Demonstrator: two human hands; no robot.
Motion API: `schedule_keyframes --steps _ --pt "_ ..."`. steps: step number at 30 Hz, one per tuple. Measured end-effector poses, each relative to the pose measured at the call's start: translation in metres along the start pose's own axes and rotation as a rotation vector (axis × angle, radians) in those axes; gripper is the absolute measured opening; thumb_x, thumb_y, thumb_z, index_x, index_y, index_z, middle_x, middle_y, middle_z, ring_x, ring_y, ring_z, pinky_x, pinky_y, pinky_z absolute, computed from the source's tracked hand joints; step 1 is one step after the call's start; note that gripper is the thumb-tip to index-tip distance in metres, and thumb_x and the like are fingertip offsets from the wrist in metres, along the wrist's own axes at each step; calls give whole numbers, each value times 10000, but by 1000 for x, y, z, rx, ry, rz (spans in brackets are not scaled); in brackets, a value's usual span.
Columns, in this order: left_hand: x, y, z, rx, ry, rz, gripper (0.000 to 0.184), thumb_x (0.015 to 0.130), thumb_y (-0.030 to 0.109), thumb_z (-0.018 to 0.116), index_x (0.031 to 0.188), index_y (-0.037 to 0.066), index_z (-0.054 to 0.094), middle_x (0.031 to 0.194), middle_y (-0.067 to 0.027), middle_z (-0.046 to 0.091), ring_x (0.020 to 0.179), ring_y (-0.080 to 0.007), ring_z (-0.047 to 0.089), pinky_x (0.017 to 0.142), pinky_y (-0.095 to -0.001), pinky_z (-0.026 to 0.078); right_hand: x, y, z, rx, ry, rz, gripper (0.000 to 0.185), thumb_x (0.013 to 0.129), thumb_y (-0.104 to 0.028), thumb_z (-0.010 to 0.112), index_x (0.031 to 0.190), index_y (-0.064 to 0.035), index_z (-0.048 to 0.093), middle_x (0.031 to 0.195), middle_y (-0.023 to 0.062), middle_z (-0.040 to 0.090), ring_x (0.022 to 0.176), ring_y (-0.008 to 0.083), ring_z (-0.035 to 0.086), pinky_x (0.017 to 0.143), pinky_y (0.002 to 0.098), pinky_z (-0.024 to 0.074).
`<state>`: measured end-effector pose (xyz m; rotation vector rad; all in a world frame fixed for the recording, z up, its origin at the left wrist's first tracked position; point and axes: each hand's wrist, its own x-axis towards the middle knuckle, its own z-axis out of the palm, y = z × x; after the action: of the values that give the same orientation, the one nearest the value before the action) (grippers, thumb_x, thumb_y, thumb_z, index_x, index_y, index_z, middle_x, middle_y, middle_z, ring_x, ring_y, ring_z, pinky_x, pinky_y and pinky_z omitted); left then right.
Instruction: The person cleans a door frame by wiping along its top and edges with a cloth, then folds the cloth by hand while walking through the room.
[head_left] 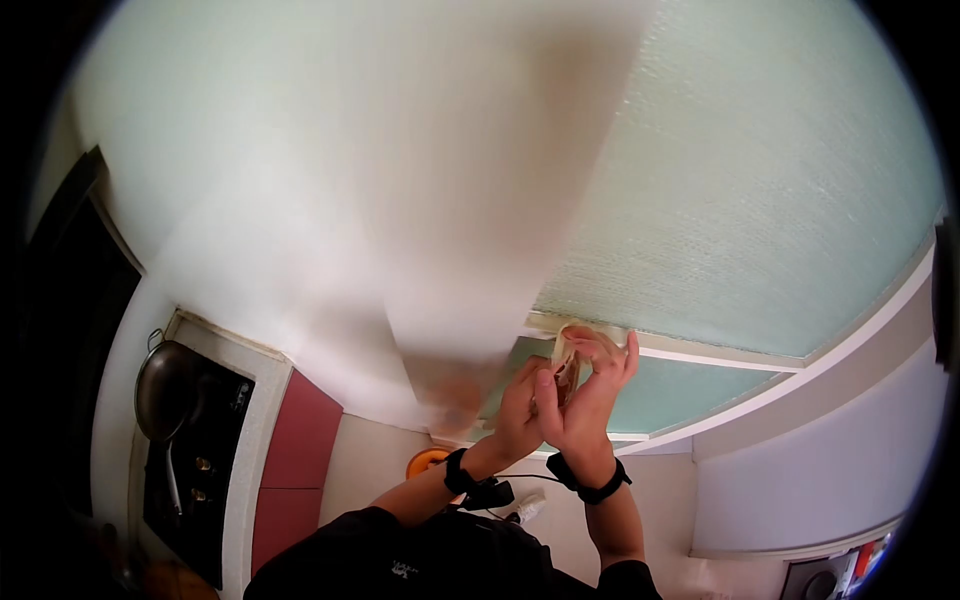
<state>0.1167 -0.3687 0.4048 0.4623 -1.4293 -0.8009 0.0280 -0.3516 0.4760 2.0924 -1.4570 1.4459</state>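
Observation:
My left hand [517, 412] and my right hand [592, 392] are close together in front of a frosted glass door [700, 190]. Between them is a small pale, wrinkled packet [567, 378] with reddish-brown patches; its exact kind is hard to tell. The left fingers are closed on its near left side. My right hand curls round the packet's right side, thumb toward the left hand and fingertips at its top. Part of the packet is hidden by the fingers. A black band circles each wrist.
To the left, a pan [166, 390] sits on a black gas hob [215, 440], above red cabinet doors [300, 440]. An orange round object [428, 462] is on the floor beyond my left forearm. A pale curved-looking panel [820, 470] stands at right.

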Motion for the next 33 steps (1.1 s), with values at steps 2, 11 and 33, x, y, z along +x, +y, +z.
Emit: schedule_keyframes --steps 2,11,33 --pt "1 -1 13 -2 -25 -3 379 898 61 596 1266 -23 563 976 -134 562 840 -248 572 713 -327 477 -1 8 -10 -4 -5 -7 466 779 -194 698 1150 -31 470 1198 122 597 1169 290 490 1148 582 103" --pt "2 -3 74 -73 -89 -38 464 892 105 607 1341 3 544 998 -129 546 858 -248 566 722 -335 470 -4 50 -54 -76 6 -21 495 777 -216 717 1169 -46 466 1175 115 588 1156 302 503 1142 565 144" --pt "-14 11 11 -98 34 -202 380 919 -4 604 1292 -7 528 854 -80 553 751 -149 557 659 -257 456 -12 18 -15 -70 62 -2 411 804 -168 646 1160 -29 495 1238 188 581 1153 359 542 1060 552 290"
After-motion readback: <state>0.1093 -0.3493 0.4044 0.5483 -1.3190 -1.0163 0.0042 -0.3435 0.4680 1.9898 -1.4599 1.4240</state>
